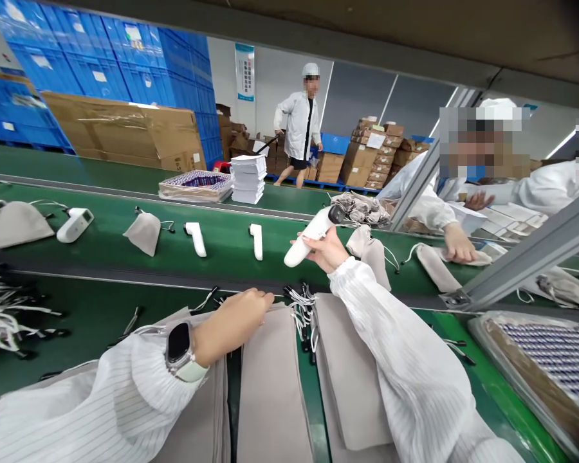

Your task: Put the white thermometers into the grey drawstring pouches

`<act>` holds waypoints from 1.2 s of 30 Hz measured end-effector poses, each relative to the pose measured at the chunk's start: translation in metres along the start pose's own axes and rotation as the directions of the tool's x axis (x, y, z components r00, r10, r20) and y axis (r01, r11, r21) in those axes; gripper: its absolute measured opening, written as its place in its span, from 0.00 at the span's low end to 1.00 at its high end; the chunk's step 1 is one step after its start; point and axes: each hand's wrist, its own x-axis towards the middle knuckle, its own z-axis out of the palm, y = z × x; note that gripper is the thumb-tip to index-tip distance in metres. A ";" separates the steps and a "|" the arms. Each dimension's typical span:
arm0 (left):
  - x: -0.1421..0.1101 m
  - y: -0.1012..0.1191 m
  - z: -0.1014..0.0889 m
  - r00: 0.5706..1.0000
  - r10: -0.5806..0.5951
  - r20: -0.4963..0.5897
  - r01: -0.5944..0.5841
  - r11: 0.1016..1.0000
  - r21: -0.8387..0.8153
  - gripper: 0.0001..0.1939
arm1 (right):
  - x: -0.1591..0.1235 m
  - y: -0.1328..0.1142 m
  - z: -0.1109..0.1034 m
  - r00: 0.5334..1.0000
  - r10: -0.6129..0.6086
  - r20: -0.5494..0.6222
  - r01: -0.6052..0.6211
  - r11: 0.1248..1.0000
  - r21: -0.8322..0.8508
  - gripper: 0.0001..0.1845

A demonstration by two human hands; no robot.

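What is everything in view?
Belt: one, green, middle
Held device: one, white, over belt
Other devices: at least three, white, on belt
Loose pouches: several, grey, along belt
Pouch stacks: three, grey, foreground
Cords: many, white, left, centre
Trays: two, brown, beyond belt, right
Paper stack: one, white, beyond belt
Crates: many, blue, upper left
Cartons: many, brown, background
Metal bars: several, grey, right
Co-workers: three, white, behind, right
Smartwatch: one, black, left wrist
Left hand: one, white-sleeved, middle stack
Right hand: one, white-sleeved, holding device
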 end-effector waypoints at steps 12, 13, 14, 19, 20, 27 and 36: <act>0.004 0.000 -0.021 0.997 -0.035 -0.064 0.015 0.955 -0.297 0.13 | -0.013 0.008 0.025 0.962 0.165 0.218 -0.164 0.986 -0.021 0.36; 0.004 0.000 -0.022 0.993 -0.059 -0.103 0.021 0.942 -0.334 0.13 | -0.012 0.007 0.025 0.967 0.167 0.194 -0.168 0.986 -0.015 0.34; 0.005 0.001 -0.022 0.984 -0.090 -0.153 0.028 0.930 -0.367 0.12 | -0.012 0.006 0.024 0.970 0.171 0.174 -0.171 0.985 -0.012 0.32; 0.006 -0.001 -0.021 0.831 -0.267 -0.489 0.021 0.892 -0.451 0.10 | -0.019 0.004 0.033 0.868 0.346 0.356 -0.282 0.934 -0.219 0.18; 0.005 -0.002 -0.022 0.809 -0.274 -0.520 0.006 0.889 -0.458 0.10 | -0.021 0.005 0.035 0.839 0.384 0.385 -0.284 0.913 -0.292 0.20; 0.003 -0.002 -0.029 0.817 -0.305 -0.490 0.000 0.849 -0.528 0.12 | -0.023 0.015 0.035 0.808 0.419 0.413 -0.203 0.857 -0.473 0.29; -0.005 -0.009 -0.041 0.892 -0.352 -0.284 0.187 0.859 -0.476 0.15 | -0.012 0.007 0.012 0.965 -0.213 0.154 0.238 0.460 -0.855 0.29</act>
